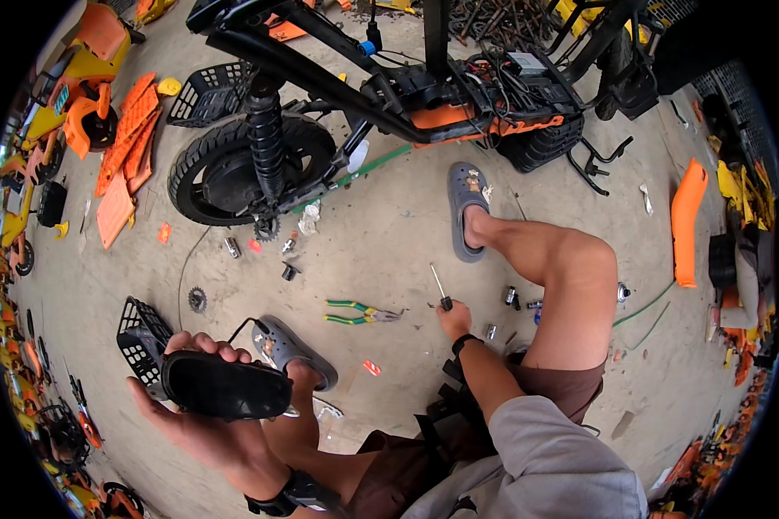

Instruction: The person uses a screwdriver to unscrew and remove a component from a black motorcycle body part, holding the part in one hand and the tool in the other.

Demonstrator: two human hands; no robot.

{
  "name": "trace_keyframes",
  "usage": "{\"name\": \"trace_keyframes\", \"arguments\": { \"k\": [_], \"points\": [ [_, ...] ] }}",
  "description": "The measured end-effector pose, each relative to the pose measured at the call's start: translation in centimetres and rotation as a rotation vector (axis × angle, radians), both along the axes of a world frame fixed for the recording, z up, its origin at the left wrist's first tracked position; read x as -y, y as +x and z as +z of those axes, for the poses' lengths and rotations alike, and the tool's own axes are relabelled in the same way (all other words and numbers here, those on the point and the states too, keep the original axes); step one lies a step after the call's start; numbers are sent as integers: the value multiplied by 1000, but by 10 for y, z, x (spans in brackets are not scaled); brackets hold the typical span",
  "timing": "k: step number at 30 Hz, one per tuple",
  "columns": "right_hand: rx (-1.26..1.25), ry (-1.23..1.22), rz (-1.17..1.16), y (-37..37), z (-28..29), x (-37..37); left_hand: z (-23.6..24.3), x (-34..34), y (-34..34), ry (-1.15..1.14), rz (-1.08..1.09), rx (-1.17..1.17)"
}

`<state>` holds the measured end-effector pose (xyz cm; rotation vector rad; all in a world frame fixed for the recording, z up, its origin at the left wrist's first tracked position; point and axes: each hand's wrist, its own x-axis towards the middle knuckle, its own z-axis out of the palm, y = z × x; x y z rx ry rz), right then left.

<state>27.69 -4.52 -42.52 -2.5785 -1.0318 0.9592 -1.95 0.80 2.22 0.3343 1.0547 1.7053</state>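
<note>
In my left hand (pixel 221 441) lies a black oval rear-view mirror (pixel 225 386), its thin dark stem pointing up toward my left shoe. The fingers curl behind its far edge and the thumb is spread away from it. My right hand (pixel 455 322) is closed around the dark handle of a screwdriver (pixel 438 280), whose shaft points away from me just above the floor. Between the two hands, pliers (pixel 361 313) with green and yellow handles rest on the concrete.
Ahead stands a stripped black scooter frame (pixel 320 78) with its wheel (pixel 234 164) at the left. Orange panels (pixel 130 138) lie at far left; a curved orange fender (pixel 689 223) is at right. A sprocket (pixel 197 299), sockets (pixel 512 297) and a black basket (pixel 143 333) are scattered nearby.
</note>
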Motion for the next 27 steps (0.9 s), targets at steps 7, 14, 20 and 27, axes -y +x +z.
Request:
{"name": "trace_keyframes", "arguments": {
  "k": [7, 14, 20, 27],
  "points": [
    [38, 67, 45, -4, 2, -1, -4, -5, 3, -18, 12, -9],
    [65, 59, 102, -9, 11, 16, -7, -7, -2, 4, -15, -32],
    [-132, 253, 229, -30, 41, 21, -4, -13, 2, -3, -13, 10],
    [-501, 597, 387, -91, 139, -67, -17, -24, 5, 22, -132, 293]
  ]
}}
